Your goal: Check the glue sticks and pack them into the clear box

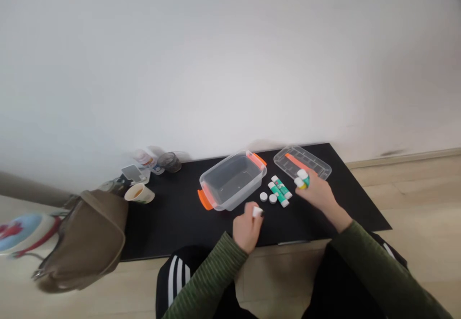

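Knees in black track trousers (176,280) with white stripes lie nearest, and green ribbed sleeves (212,276) reach forward to both hands. The left grip (248,230) is pinched almost closed on a small white cap (257,211), just in front of a clear plastic box (232,182). Right of the box, the right grip (317,194) curls shut around a green-and-white glue stick (305,178). That stick's long axis is tilted, with one white end pointing up and away, and the fingers hide the rest. Also right of the box, two more glue sticks (280,187) lie side by side on a black mat (162,232), their long axes running diagonally, with two round white caps (268,197) just beside them. The box stands open, orange handles at its ends, and a clear lid (301,162) lies beyond the sticks. Left of the box are a paper cup (139,193) of brown liquid and an olive bag (86,239).
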`<action>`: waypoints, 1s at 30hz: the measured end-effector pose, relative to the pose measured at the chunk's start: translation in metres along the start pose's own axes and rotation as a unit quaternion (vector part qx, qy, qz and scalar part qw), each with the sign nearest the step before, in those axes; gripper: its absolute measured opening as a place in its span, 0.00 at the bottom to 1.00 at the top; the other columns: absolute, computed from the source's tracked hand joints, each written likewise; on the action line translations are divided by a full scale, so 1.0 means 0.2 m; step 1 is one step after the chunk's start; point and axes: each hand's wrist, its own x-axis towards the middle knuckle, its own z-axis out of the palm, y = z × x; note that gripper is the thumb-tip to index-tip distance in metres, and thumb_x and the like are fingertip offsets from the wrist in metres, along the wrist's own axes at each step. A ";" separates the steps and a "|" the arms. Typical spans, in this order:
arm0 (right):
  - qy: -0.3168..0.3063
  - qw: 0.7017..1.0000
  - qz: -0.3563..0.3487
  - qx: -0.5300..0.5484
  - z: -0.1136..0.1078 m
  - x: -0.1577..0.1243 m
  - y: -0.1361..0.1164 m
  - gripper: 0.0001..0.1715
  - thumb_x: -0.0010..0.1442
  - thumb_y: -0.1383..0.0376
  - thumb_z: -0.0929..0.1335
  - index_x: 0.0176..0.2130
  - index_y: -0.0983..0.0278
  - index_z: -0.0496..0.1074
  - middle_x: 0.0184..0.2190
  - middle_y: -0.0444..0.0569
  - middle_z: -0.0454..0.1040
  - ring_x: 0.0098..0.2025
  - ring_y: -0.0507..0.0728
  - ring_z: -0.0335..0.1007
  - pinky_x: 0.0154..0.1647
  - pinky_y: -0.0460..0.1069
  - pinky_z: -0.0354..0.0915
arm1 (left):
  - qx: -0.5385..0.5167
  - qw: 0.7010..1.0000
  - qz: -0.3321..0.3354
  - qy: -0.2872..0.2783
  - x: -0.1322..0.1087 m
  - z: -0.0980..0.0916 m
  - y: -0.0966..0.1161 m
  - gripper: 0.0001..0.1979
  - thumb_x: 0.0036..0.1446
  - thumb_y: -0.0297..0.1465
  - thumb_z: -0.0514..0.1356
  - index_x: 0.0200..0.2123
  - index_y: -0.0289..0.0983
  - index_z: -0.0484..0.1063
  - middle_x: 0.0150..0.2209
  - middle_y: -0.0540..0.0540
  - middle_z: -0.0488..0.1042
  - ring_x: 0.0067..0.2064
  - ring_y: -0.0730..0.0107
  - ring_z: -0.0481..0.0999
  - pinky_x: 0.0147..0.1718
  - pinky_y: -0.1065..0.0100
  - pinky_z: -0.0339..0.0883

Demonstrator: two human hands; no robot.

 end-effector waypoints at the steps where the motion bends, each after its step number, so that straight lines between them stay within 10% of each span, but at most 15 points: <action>1: 0.006 0.999 0.034 0.006 0.00 0.05 0.04 0.29 0.51 0.56 0.69 0.50 0.62 0.63 0.39 0.51 0.76 0.41 0.63 0.74 0.35 0.50 0.61 | 0.067 0.995 0.017 -0.067 0.01 0.02 0.01 0.16 0.65 0.44 0.48 0.45 0.39 0.66 0.26 0.49 0.73 0.26 0.67 0.75 0.27 0.71 0.60; 4: -0.011 0.997 0.078 0.013 0.05 0.14 0.07 0.32 0.52 0.55 0.68 0.53 0.64 0.61 0.45 0.55 0.74 0.44 0.65 0.73 0.37 0.51 0.62 | 0.217 0.962 0.031 -0.163 0.07 0.10 0.04 0.19 0.65 0.46 0.49 0.48 0.40 0.67 0.35 0.45 0.77 0.34 0.61 0.79 0.30 0.69 0.63; 13: -0.092 0.994 0.061 -0.011 0.26 0.14 0.01 0.33 0.56 0.57 0.66 0.58 0.64 0.58 0.52 0.57 0.69 0.48 0.66 0.72 0.41 0.53 0.63 | 0.313 0.926 0.014 -0.211 0.16 0.14 -0.04 0.19 0.62 0.44 0.56 0.53 0.43 0.65 0.48 0.43 0.69 0.39 0.60 0.79 0.31 0.67 0.68; 30: -0.017 0.997 -0.055 -0.056 0.26 0.02 0.04 0.16 0.62 0.61 0.66 0.49 0.64 0.69 0.47 0.55 0.73 0.53 0.62 0.66 0.46 0.51 0.63 | 0.142 0.985 0.039 -0.094 0.18 0.16 -0.14 0.20 0.55 0.27 0.63 0.51 0.39 0.64 0.50 0.44 0.65 0.49 0.63 0.73 0.47 0.63 0.71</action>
